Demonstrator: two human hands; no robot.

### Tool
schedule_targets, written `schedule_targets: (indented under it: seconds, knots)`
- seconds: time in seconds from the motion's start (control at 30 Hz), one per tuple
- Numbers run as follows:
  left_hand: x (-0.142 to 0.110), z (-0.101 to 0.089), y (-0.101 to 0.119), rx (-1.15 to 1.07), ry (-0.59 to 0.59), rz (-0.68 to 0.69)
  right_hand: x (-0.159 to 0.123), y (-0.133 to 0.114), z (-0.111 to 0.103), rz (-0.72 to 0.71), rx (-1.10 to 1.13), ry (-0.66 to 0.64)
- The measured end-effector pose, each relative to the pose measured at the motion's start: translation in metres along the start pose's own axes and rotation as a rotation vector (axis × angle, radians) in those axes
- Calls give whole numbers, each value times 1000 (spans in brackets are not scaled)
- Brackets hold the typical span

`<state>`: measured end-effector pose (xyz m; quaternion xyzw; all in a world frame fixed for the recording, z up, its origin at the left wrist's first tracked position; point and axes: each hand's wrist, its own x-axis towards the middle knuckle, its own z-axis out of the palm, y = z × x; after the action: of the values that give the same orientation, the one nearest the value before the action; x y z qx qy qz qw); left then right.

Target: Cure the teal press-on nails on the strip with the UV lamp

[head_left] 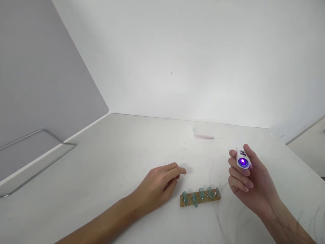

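My right hand [250,184] is closed around a small white lamp [243,160] whose end glows violet, held a little above the white table [106,162]. Just left of it a tan strip [200,197] lies flat, carrying several pale green nail tips in a row. My left hand [159,184] rests palm down on the table left of the strip, fingers loosely curled and apart, holding nothing and not touching the strip.
A bent metal wire frame [38,154] lies at the table's left edge against the grey wall. A faint pinkish smear [203,136] marks the table farther back. White walls close the back and the right.
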<state>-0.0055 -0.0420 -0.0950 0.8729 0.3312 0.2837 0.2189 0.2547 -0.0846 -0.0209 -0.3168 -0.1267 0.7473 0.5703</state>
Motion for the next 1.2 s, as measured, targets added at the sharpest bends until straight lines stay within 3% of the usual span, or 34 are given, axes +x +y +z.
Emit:
schedule_targets:
  seconds: [0.27,0.63,0.73,0.87,0.93,1.07,1.2]
  knots:
    - [-2,2,-1,2,1,1,1,0,-3,-34,10,-47]
    - [0,1,-1,3,-11,-3,0,-1,0,-79,-75,1]
    - [0,1,-1,2,-8,5,-1,2,2,-195,-294,63]
    - [0,0,1,12,-5,6,-7,17,3,-718,-865,216]
    - [0,-1,3,18,1,13,-10,24,3,-871,-1118,147]
    - [1,-1,4,27,17,36,-11,31,1,-718,-1528,-151]
    - [1,-1,3,36,21,40,-7,32,-3,-582,-1707,-211]
